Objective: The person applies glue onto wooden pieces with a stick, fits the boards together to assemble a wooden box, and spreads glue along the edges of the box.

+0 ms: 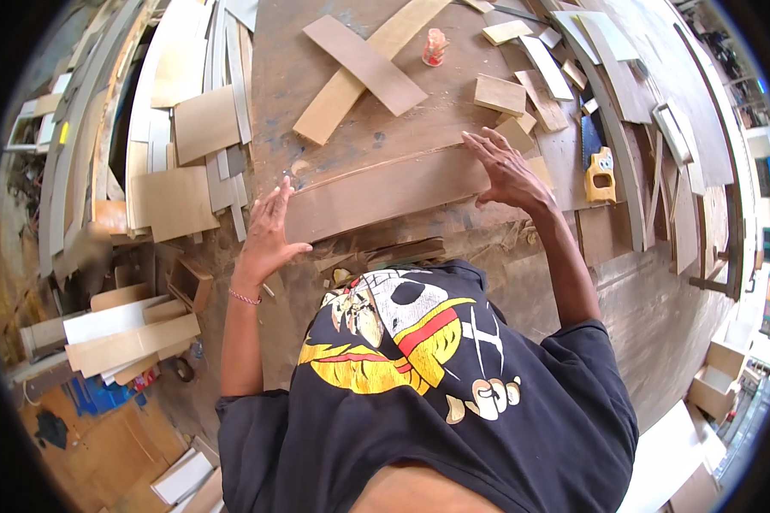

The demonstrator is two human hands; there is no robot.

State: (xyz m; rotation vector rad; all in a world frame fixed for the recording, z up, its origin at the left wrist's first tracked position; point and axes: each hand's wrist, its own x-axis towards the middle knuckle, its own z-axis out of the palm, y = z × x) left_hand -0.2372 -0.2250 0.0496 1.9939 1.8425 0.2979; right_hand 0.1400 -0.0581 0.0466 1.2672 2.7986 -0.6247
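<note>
Long, straight brown wooden board (385, 192) rests along near edge of stained brown bench (274, 103), between hands. Left hand (269, 224) at left end, right hand (509, 171) at right; both spread, thumbs out, clamped on nothing; firmness of contact cannot be told. Board probably stiff, fairly light, smooth face maybe slippery. Best hold: both short ends. Yellow-handled handsaw (599, 161) lies to right.

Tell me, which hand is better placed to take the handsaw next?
Probably the right hand: it is nearer the handsaw, while the left hand is at the left end of the plank.
</note>
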